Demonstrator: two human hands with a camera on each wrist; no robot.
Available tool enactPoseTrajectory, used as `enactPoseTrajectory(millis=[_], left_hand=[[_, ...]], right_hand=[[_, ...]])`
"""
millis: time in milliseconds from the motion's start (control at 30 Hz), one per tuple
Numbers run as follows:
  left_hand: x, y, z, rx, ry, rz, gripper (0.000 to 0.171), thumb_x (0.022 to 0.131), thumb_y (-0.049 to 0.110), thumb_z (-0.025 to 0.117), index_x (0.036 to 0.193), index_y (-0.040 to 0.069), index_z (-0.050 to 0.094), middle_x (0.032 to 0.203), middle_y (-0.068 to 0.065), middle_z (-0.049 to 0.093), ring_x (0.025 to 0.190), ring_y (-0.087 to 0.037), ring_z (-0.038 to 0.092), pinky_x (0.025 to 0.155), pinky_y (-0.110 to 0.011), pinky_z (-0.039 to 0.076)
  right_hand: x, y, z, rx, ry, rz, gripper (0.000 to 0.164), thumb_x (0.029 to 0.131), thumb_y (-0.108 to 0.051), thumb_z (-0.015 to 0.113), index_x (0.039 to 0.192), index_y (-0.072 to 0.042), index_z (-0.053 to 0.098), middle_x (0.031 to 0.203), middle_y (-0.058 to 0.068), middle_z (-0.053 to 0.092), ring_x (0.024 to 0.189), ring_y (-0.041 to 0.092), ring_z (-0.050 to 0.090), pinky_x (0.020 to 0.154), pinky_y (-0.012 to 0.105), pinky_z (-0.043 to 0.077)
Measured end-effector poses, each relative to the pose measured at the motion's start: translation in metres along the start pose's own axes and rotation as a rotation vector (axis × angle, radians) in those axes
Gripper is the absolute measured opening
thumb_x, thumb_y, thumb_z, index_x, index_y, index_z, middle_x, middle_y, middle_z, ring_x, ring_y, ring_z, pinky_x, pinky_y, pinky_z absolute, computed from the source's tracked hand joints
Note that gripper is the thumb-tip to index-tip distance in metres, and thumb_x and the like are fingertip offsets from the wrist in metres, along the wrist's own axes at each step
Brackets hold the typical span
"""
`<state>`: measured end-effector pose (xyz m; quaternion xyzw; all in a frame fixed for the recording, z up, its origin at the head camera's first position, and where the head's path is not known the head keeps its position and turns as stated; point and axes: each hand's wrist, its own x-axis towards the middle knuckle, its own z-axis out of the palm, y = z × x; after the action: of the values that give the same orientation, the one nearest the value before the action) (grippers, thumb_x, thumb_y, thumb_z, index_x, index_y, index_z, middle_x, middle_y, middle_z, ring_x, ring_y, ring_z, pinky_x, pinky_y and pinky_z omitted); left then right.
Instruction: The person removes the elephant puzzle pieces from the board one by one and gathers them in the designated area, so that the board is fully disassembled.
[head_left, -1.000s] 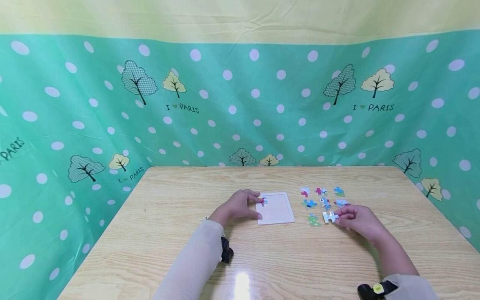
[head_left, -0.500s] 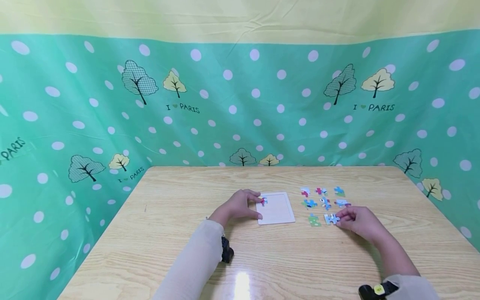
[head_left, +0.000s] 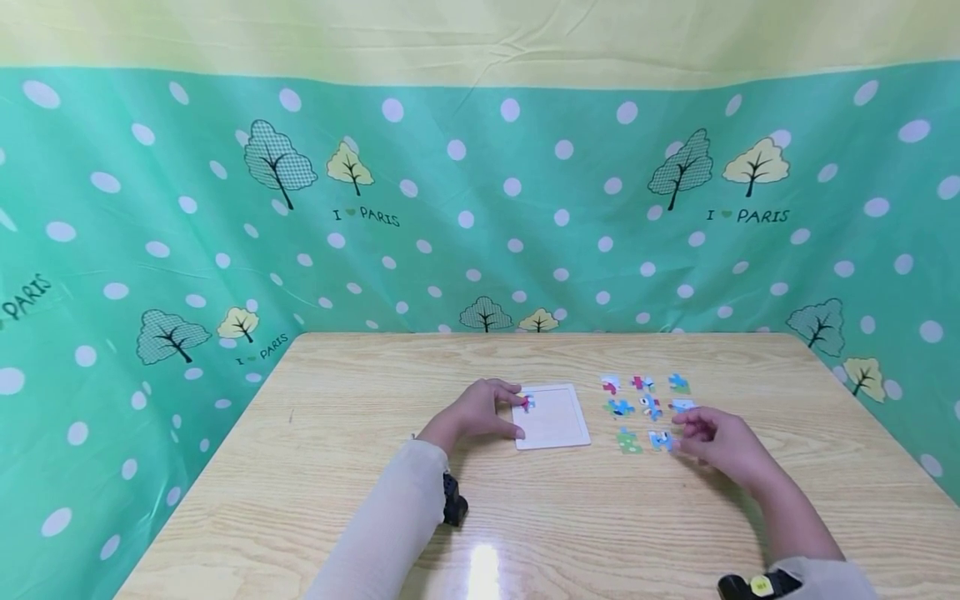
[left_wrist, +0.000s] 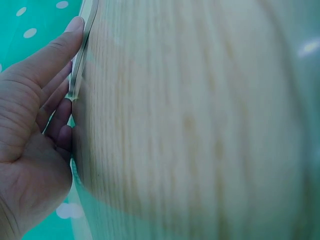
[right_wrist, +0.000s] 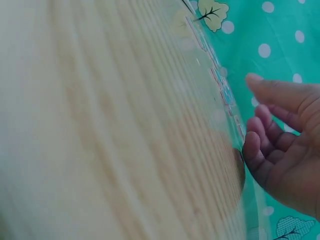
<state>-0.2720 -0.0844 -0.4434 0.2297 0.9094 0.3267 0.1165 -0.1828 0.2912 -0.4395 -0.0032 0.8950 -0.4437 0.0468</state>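
A shallow white puzzle tray (head_left: pixel 553 422) lies on the table with a small pink-and-blue piece (head_left: pixel 528 403) in its far left corner. My left hand (head_left: pixel 482 410) holds the tray's left edge, thumb near the front and fingers farther back. In the left wrist view, the thumb of the left hand (left_wrist: pixel 42 95) lies along the thin tray edge (left_wrist: pixel 82 55). My right hand (head_left: pixel 714 437) is beside a blue-and-white puzzle piece (head_left: pixel 660 440), thumb and fingers apart. In the right wrist view, the right hand (right_wrist: pixel 287 135) shows nothing between thumb and fingertips.
Several loose puzzle pieces lie in rows right of the tray, among them a green one (head_left: pixel 628 441), a blue-and-green one (head_left: pixel 678 383) and a pink-and-white one (head_left: pixel 610 384). A polka-dot curtain (head_left: pixel 420 208) hangs behind the wooden table (head_left: pixel 360 417).
My right hand has turned the blue-and-white puzzle piece down flat at the front of the rows, then let it go, its fingers parting. My left hand and the tray stay put.
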Motion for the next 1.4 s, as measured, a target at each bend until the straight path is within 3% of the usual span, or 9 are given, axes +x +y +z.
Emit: enactPoseTrajectory(millis=[267, 600, 900, 1200, 1400], left_hand=[[-0.001, 0.0, 0.0, 0.012, 0.003, -0.011, 0.056, 0.07, 0.033, 0.089, 0.12, 0.017, 0.071, 0.14, 0.004, 0.054, 0.137, -0.022, 0.039, 0.114, -0.037, 0.027], [-0.002, 0.002, -0.001, 0.004, -0.005, -0.019, 0.056, 0.07, 0.033, 0.089, 0.121, 0.018, 0.07, 0.141, 0.006, 0.053, 0.138, -0.02, 0.037, 0.115, -0.035, 0.026], [-0.001, 0.001, 0.001, -0.015, 0.006, -0.031, 0.055, 0.07, 0.031, 0.089, 0.12, 0.016, 0.071, 0.141, 0.005, 0.054, 0.138, -0.02, 0.038, 0.114, -0.035, 0.027], [-0.001, 0.002, 0.002, 0.007, 0.004, -0.02, 0.056, 0.071, 0.033, 0.088, 0.121, 0.016, 0.07, 0.141, 0.004, 0.054, 0.137, -0.021, 0.039, 0.114, -0.036, 0.028], [-0.002, 0.002, 0.001, 0.008, 0.005, -0.015, 0.057, 0.071, 0.032, 0.088, 0.121, 0.015, 0.07, 0.141, 0.004, 0.053, 0.137, -0.022, 0.038, 0.114, -0.036, 0.027]], right_hand=[[0.0, -0.017, 0.005, 0.062, 0.083, -0.047, 0.049, 0.087, -0.03, 0.074, 0.124, -0.001, 0.059, 0.106, 0.011, 0.059, 0.093, 0.022, 0.054, 0.072, 0.026, 0.052], [0.002, -0.038, 0.013, 0.129, 0.107, -0.092, 0.046, 0.09, -0.031, 0.072, 0.122, 0.0, 0.06, 0.109, 0.012, 0.06, 0.094, 0.02, 0.056, 0.075, 0.021, 0.052], [0.004, -0.056, 0.021, 0.229, 0.066, -0.142, 0.042, 0.091, -0.021, 0.071, 0.121, 0.005, 0.058, 0.117, 0.021, 0.059, 0.096, 0.015, 0.059, 0.08, 0.018, 0.052], [0.009, -0.064, 0.03, 0.268, 0.043, -0.17, 0.046, 0.089, -0.022, 0.074, 0.121, 0.006, 0.059, 0.12, 0.019, 0.059, 0.101, 0.013, 0.06, 0.083, 0.018, 0.052], [0.013, -0.07, 0.035, 0.295, -0.007, -0.218, 0.04, 0.09, -0.017, 0.072, 0.122, 0.004, 0.06, 0.122, 0.023, 0.061, 0.097, 0.016, 0.064, 0.082, 0.025, 0.054]])
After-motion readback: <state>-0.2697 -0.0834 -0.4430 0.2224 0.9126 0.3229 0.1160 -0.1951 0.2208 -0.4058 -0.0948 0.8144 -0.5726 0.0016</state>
